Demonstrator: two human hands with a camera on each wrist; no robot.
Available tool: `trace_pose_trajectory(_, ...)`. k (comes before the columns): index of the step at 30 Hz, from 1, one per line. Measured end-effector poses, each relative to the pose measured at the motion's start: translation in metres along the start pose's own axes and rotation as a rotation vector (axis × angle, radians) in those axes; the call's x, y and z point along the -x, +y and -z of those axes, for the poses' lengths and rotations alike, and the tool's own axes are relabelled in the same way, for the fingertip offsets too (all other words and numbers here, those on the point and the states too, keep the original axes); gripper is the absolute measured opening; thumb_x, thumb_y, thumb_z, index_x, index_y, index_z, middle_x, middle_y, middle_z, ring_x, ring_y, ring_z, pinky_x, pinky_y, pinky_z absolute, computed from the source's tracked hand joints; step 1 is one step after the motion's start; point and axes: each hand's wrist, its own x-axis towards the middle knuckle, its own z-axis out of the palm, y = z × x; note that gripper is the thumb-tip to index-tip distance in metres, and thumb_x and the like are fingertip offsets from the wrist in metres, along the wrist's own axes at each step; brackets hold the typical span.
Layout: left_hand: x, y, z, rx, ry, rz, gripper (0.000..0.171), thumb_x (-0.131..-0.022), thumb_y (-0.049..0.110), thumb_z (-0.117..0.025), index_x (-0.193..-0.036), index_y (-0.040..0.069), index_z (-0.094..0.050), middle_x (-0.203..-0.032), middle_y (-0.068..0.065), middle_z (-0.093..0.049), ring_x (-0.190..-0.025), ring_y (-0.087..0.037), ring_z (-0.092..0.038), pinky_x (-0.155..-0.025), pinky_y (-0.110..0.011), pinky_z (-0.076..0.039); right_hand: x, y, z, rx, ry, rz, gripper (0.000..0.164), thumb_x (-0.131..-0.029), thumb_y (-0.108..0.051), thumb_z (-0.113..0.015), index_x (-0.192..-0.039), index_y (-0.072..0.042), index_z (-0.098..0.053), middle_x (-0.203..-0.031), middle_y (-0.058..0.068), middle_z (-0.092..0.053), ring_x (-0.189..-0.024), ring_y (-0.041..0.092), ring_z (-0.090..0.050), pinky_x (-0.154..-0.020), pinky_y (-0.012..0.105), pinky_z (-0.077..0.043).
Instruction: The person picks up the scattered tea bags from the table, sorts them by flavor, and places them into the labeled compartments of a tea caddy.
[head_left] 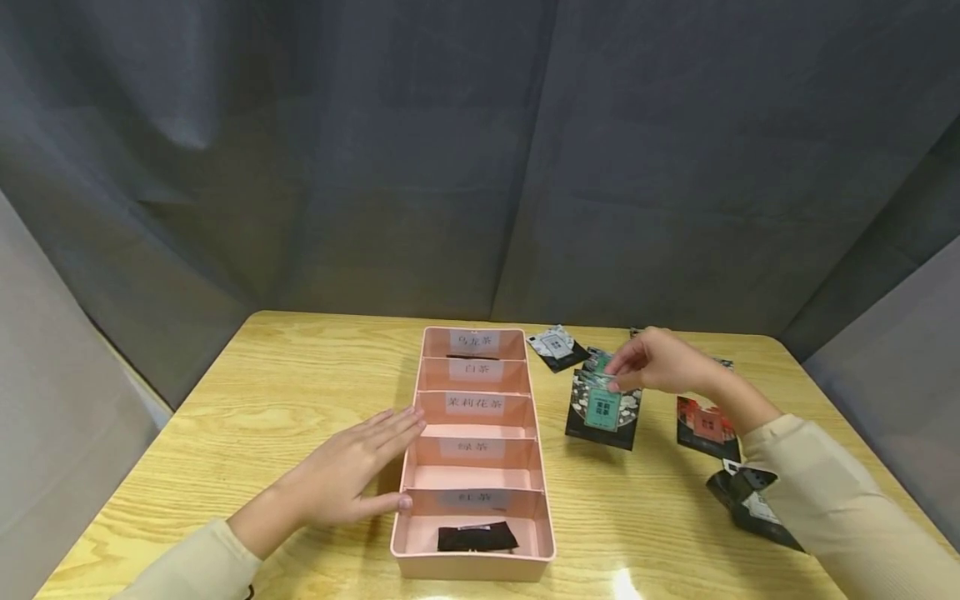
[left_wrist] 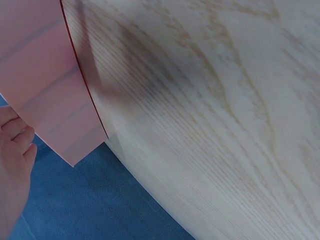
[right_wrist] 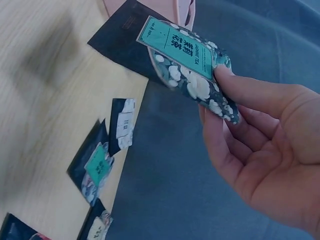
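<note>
My right hand (head_left: 663,362) pinches the top edge of a black tea sachet (head_left: 602,410) with a green jasmine tea label, held above the table to the right of the pink divided box (head_left: 472,568). In the right wrist view, the thumb lies over the top of the sachet (right_wrist: 181,52) and the fingers are behind it. Along the box's left side lies my left hand (head_left: 345,467), its fingers extended and the tips at the rim. One black sachet (head_left: 477,537) sits in the box's nearest compartment. Labels with Chinese characters mark the compartment walls.
Right of the box's far end lies a white-labelled sachet (head_left: 557,346). A red-labelled sachet (head_left: 708,425) and another dark sachet (head_left: 757,510) lie by the right forearm. Another green-labelled sachet (right_wrist: 97,167) is on the table. A dark curtain (head_left: 480,167) hangs behind.
</note>
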Motion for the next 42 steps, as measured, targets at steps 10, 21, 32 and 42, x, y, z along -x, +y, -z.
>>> trace_pose_trajectory(10,0.001,0.001,0.000,-0.017,0.014,0.001,0.083,-0.086,0.051,-0.063,-0.149,0.005,-0.033,-0.154,-0.014,-0.037,-0.143,-0.027,-0.038,-0.117,-0.042,-0.035,-0.013,-0.021,0.010,0.110,0.044,0.003,0.015,-0.080,-0.014,-0.077,-0.091,-0.003,-0.075,-0.079,0.005,-0.075,-0.068,0.005,-0.066,-0.061,0.018,-0.054)
trace_pose_trajectory(21,0.002,0.002,0.000,-0.012,0.012,0.012,0.083,-0.086,0.050,-0.063,-0.149,0.005,-0.033,-0.155,-0.013,-0.037,-0.143,-0.026,-0.038,-0.116,-0.042,-0.035,-0.028,-0.039,0.011,0.142,0.047,0.039,0.009,-0.080,-0.011,-0.075,-0.089,-0.008,-0.076,-0.080,0.003,-0.075,-0.069,0.007,-0.068,-0.064,0.019,-0.056)
trace_pose_trajectory(32,-0.001,-0.001,0.001,-0.013,0.013,-0.013,0.083,-0.087,0.051,-0.062,-0.150,0.005,-0.032,-0.155,-0.014,-0.035,-0.142,-0.028,-0.038,-0.116,-0.042,-0.035,-0.045,-0.057,0.005,0.128,0.024,0.105,0.010,-0.081,-0.010,-0.075,-0.090,-0.005,-0.075,-0.081,0.006,-0.075,-0.070,0.008,-0.068,-0.066,0.022,-0.058)
trace_pose_trajectory(42,0.000,-0.001,0.000,-0.006,0.012,0.000,0.084,-0.086,0.050,-0.063,-0.150,0.005,-0.032,-0.154,-0.014,-0.037,-0.142,-0.028,-0.039,-0.116,-0.043,-0.035,-0.061,-0.072,-0.004,0.129,0.016,0.129,0.011,-0.081,-0.010,-0.075,-0.091,-0.005,-0.075,-0.083,0.006,-0.075,-0.071,0.009,-0.068,-0.068,0.025,-0.059)
